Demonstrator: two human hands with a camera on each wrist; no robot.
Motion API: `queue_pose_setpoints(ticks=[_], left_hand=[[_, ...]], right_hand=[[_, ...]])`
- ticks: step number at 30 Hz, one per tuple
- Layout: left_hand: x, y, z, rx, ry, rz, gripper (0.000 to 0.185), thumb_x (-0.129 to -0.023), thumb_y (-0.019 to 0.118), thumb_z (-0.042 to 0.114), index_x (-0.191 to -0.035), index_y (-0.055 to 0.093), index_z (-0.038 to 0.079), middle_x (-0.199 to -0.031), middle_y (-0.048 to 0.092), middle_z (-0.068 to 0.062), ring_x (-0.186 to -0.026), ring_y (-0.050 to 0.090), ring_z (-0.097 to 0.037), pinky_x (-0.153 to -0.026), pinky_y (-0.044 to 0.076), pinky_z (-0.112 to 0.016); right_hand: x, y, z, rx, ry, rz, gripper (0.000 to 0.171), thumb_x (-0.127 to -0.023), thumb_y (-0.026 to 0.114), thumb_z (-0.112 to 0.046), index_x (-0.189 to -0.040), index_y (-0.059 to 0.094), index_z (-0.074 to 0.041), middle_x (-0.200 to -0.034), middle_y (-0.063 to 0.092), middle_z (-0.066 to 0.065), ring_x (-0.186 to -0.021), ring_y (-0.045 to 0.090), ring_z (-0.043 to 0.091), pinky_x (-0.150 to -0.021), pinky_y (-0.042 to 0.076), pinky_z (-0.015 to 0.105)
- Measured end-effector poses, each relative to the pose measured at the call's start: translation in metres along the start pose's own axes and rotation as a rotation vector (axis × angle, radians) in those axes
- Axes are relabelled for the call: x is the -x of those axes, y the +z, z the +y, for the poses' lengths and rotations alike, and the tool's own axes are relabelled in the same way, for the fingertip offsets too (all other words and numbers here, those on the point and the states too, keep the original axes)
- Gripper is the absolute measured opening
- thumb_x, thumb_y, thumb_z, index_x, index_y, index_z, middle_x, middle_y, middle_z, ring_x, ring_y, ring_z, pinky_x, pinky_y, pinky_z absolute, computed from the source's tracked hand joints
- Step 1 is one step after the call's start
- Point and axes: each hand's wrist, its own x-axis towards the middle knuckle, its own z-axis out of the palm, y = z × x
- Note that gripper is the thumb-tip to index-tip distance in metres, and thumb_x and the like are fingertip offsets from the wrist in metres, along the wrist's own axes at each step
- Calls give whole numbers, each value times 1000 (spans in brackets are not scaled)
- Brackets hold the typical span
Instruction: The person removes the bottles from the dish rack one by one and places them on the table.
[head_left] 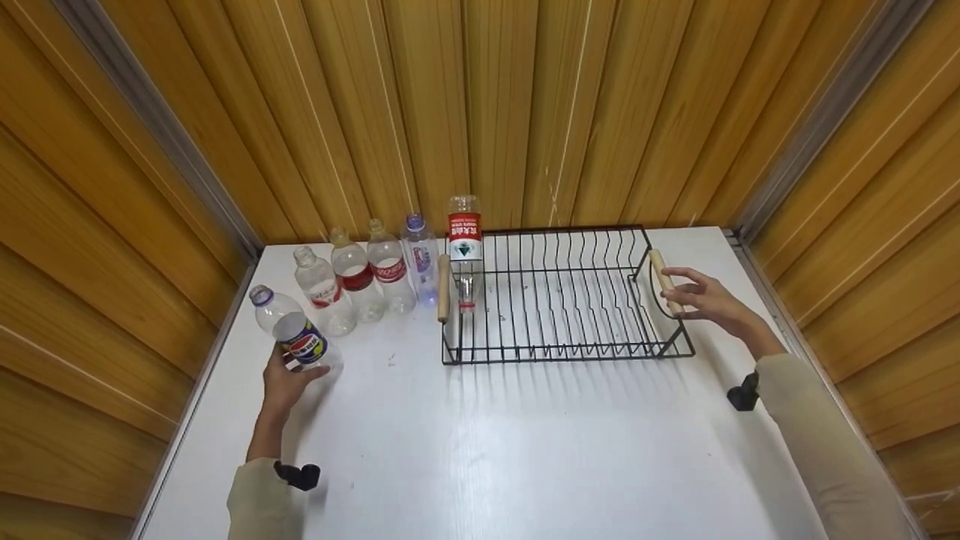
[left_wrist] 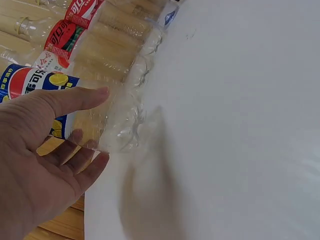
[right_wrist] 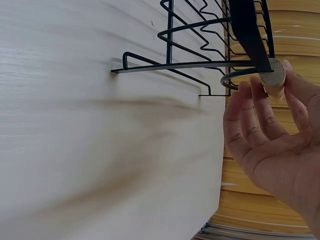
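Note:
My left hand (head_left: 286,382) is round the lower part of a clear plastic bottle (left_wrist: 90,127) with a blue label. In the left wrist view the thumb lies across the bottle's front and the fingers reach behind it. On the far right, my right hand (head_left: 705,300) holds the wooden handle (head_left: 666,283) of a black wire dish rack (head_left: 562,352), thumb on one side and fingertips on the other. Inside the rack's left end a red-labelled bottle (head_left: 465,236) stands upside down, its red neck low between the wires.
Several empty bottles stand upright in a slanting row between the left hand and the rack, among them a clear bottle (head_left: 324,289) and a purple-capped bottle (head_left: 422,259). Another wooden handle (head_left: 444,289) is on the rack's left end. Wood-plank walls (head_left: 495,112) enclose the white table (head_left: 480,465).

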Motion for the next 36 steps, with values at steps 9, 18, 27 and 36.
queue_pose_setpoints(ticks=[9,18,27,36], left_hand=[[-14,-10,-11,-48,22,76,94,-81,76,-8,-158,22,-4,-155,36,-30,-144,37,-46,-122,35,-51],[-36,-12,-7,-58,38,101,86,-81,76,-8,-154,30,-7,-153,40,-31,-142,40,-47,-119,37,-55],[-57,-9,1,-99,-29,109,87,-83,77,-5,-156,29,-4,-157,39,-29,-145,40,-46,-119,38,-53],[-65,-10,-1,-91,-48,101,86,-82,76,-5,-155,31,-7,-156,40,-32,-145,40,-48,-119,37,-54]], right_hand=[[2,0,2,-14,-1,-11,65,-106,58,-26,-160,26,-7,-121,66,-12,-106,62,-6,-105,50,56],[2,0,2,17,-11,-16,65,-106,56,-31,-160,27,-9,-138,63,12,-109,61,-6,-105,51,56],[3,2,5,1,-5,-12,65,-106,57,-31,-160,27,-10,-142,59,16,-108,61,-7,-107,47,62],[2,4,3,5,28,-12,66,-106,56,-33,-161,25,-13,-153,42,35,-134,54,38,-109,41,69]])
